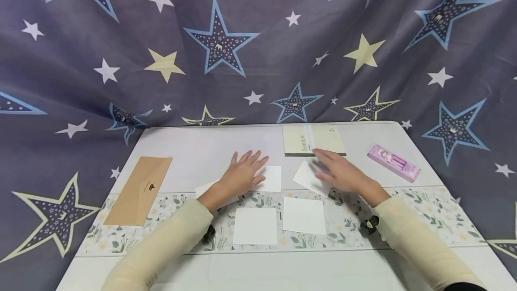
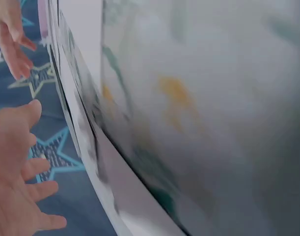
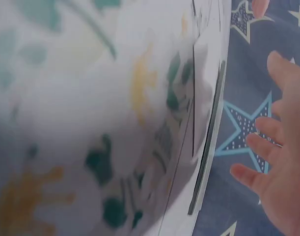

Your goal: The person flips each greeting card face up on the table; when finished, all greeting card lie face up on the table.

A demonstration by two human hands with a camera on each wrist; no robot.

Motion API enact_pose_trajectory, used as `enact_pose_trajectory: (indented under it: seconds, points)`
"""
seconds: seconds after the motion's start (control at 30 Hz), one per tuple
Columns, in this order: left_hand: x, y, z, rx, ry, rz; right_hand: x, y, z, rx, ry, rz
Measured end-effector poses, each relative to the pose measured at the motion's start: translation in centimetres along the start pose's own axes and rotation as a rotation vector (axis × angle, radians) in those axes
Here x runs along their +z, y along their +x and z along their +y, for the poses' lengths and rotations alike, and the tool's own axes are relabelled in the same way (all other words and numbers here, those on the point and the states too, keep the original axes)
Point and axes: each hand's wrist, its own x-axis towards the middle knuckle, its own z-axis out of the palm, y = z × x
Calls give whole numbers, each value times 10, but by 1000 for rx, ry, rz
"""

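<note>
Both hands hover above the table with their fingers spread, and neither holds anything. My left hand point(image 1: 239, 175) is over two white paper squares, a back one point(image 1: 271, 179) and a left one point(image 1: 207, 188), covering part of each. Over the back right paper square point(image 1: 310, 178) is my right hand point(image 1: 344, 173), its fingertips near the book point(image 1: 325, 140). Two more squares lie nearer the front, a left one point(image 1: 255, 227) and a right one point(image 1: 304, 216). The left wrist view shows the left palm point(image 2: 14, 167) raised off the surface, and the right wrist view shows the right palm point(image 3: 285, 142) likewise.
A brown paper envelope point(image 1: 139, 190) lies at the table's left. At the right is a purple box point(image 1: 393, 163) with pens showing. A floral strip point(image 1: 428, 208) crosses the white table point(image 1: 250, 271). Behind hangs a star-patterned curtain point(image 1: 274, 53).
</note>
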Motion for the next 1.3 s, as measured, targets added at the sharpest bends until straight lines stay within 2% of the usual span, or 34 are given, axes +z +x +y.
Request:
enact_pose_trajectory:
  seconds: [0.2, 0.37, 0.47, 0.63, 0.87, 1.07, 1.3]
  points:
    - [1, 19, 26, 123, 53, 69, -3, -16, 15, 19, 7, 71]
    - [10, 33, 40, 224, 74, 72, -3, -24, 24, 38, 5, 58]
    - [16, 41, 47, 259, 83, 43, -1, -26, 26, 51, 5, 27]
    - [22, 53, 59, 270, 85, -2, 6, -32, 24, 52, -3, -13]
    - [23, 60, 68, 273, 137, -10, 12, -33, 23, 42, -53, 28]
    - [24, 61, 71, 250, 135, -35, 16, -33, 21, 49, -81, 55]
    - [22, 66, 77, 259, 274, -46, 14, -31, 21, 68, -93, 62]
